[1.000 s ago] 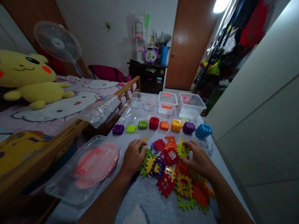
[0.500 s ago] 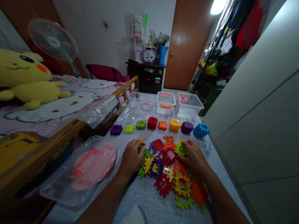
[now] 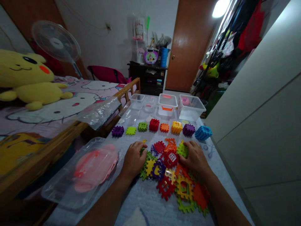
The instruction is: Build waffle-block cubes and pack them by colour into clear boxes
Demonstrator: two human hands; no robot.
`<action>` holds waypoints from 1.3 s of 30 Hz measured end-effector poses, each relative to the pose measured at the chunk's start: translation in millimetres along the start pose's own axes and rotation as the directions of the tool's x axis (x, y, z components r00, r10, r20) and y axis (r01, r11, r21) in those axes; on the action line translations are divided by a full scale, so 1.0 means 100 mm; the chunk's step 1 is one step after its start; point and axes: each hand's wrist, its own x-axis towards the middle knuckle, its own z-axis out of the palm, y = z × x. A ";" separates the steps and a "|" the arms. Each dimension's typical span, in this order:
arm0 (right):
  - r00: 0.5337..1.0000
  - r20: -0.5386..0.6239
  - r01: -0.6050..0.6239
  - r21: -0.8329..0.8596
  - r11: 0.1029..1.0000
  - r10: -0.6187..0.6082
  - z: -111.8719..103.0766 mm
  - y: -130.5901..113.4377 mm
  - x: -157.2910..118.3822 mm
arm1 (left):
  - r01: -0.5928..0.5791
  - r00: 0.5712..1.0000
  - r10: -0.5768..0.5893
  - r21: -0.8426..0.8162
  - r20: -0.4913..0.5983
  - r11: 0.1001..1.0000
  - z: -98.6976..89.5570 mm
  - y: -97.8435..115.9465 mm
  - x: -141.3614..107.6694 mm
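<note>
My left hand is closed at the left side of a loose heap of toothed plastic building tiles, its fingers curled round a green building tile that they mostly hide. On the heap's right side, my right hand grips a lime-green building tile between thumb and fingers. Between the hands lie a red tile with a window grid, a purple tile and orange tiles. Nearer to me are another red tile and a yellow frame-shaped tile.
Behind the heap runs a row of tile stacks sorted by colour, from a purple stack to a blue stack. Farther back stand clear plastic boxes. A clear lid over pink pieces lies left, beside the wooden bed rail.
Both hands stay in almost the same places on the heap, still holding their tiles. The whole view has shifted very slightly; no tile has visibly moved.
</note>
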 end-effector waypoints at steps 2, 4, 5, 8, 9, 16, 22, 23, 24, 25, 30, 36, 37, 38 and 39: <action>1.000 -0.004 0.020 0.084 0.996 -0.020 -0.04 -0.06 0.00 | -0.004 1.000 0.004 0.000 -0.001 1.000 0.00 0.00 0.00; 0.999 0.011 0.050 0.168 0.985 -0.053 -0.09 -0.15 -0.01 | -0.009 1.000 0.009 0.000 0.000 1.000 0.00 0.00 0.00; 0.997 0.020 0.069 0.202 0.977 -0.074 -0.11 -0.20 -0.02 | -0.012 1.000 0.012 -0.001 -0.001 1.000 -0.01 0.01 0.00; 0.988 0.055 0.124 0.247 0.961 -0.142 -0.10 -0.34 -0.03 | -0.020 1.000 0.020 -0.010 -0.005 1.000 -0.01 0.01 0.00; 0.984 0.072 0.140 0.241 0.960 -0.162 -0.09 -0.36 -0.04 | -0.024 1.000 0.024 -0.014 -0.008 1.000 -0.01 0.02 0.00; 0.975 0.115 0.156 0.260 0.953 -0.191 -0.04 -0.25 -0.07 | -0.091 0.996 0.091 -0.023 -0.001 0.996 -0.08 0.23 -0.05; 0.998 -0.062 0.036 0.339 0.940 -0.015 -0.22 0.07 -0.03 | -0.319 0.909 0.306 0.000 0.282 0.948 -0.12 0.74 -0.02; 0.996 -0.083 0.016 0.343 0.939 0.013 -0.23 0.12 -0.02 | -0.346 0.885 0.322 0.012 0.337 0.938 -0.09 0.81 0.02; 0.994 -0.099 0.000 0.344 0.939 0.036 -0.23 0.17 -0.01 | -0.375 0.858 0.336 0.027 0.388 0.927 -0.05 0.87 0.07; 0.993 -0.109 -0.014 0.345 0.938 0.054 -0.22 0.21 0.00 | -0.400 0.833 0.344 0.042 0.433 0.915 0.01 0.92 0.12; 0.990 -0.112 -0.046 0.342 0.938 0.089 -0.14 0.33 0.02 | -0.491 0.734 0.322 0.140 0.598 0.860 0.25 1.02 0.33; 0.989 -0.116 -0.052 0.330 0.943 0.095 -0.16 0.32 0.02 | -0.505 0.724 0.306 0.172 0.619 0.846 0.28 1.02 0.42; 0.988 -0.118 -0.052 0.330 0.943 0.095 -0.17 0.32 0.02 | -0.504 0.724 0.314 0.160 0.614 0.849 0.28 1.02 0.42; 0.989 -0.117 -0.052 0.332 0.942 0.096 -0.17 0.31 0.02 | -0.505 0.725 0.323 0.151 0.608 0.850 0.27 1.01 0.43; 0.988 -0.115 -0.055 0.334 0.941 0.099 -0.17 0.31 0.02 | -0.510 0.724 0.331 0.146 0.605 0.848 0.26 1.00 0.43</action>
